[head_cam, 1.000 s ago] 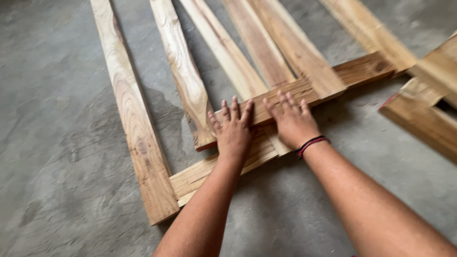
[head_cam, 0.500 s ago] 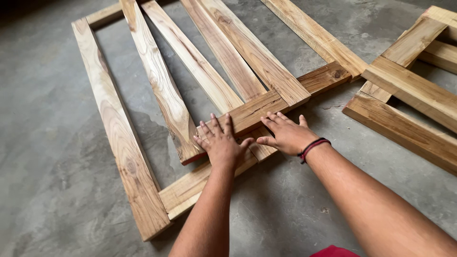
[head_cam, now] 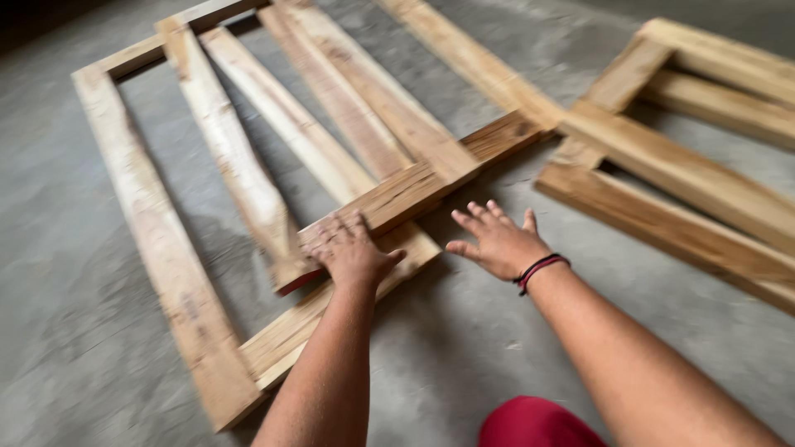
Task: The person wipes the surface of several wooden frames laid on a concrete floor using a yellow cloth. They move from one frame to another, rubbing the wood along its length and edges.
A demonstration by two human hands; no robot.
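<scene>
Red cloth (head_cam: 534,424) sat at bottom edge of frame.

Left hand (head_cam: 348,252), centre of frame, lay flat, fingers spread, palm down on short cross plank (head_cam: 414,189); no closed grasp.

Right hand (head_cam: 497,242), black-and-red wristband (head_cam: 540,269), hovered open just right of plank's lower edge, apparently touching nothing.

Step judged: pressing and aligning cross plank atop wooden frame (head_cam: 157,240). Next move likely needs both palms on plank, even pressure.

Loose slats (head_cam: 273,124) ran to upper left; second frame (head_cam: 687,182) lay at right on concrete floor (head_cam: 66,314).
</scene>
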